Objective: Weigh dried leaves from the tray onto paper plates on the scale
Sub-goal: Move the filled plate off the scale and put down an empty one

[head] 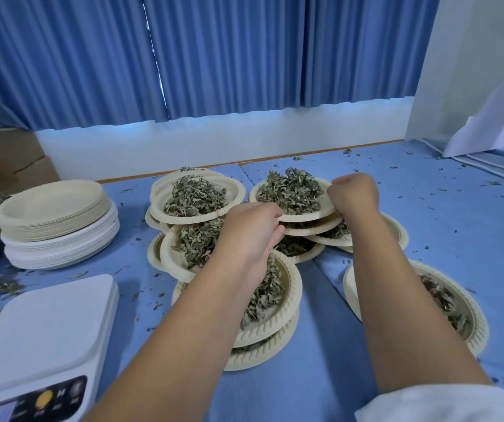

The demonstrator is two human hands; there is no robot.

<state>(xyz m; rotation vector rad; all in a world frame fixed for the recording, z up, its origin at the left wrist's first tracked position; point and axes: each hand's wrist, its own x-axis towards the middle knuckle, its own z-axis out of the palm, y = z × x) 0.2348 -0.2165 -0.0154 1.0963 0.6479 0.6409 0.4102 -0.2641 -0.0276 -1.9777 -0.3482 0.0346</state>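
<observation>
Dried leaves (290, 190) heaped on top paper plate (305, 216), riding the far stack, filled plates (291, 292) piled around, empty plate stack (53, 220) left, white scale (46, 324) near-left

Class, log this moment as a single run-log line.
left hand: grips filled plate | right hand: grips same plate | plate: atop far stack | scale: unloaded

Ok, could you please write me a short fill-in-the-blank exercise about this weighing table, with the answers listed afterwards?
1. The left hand and the right hand both grip the rim of one plate heaped with dried ____.
2. The white scale lies to the ____ of the left forearm.
3. The curtain behind the table is ____ in colour.

Missing words: leaves; left; blue.
</observation>
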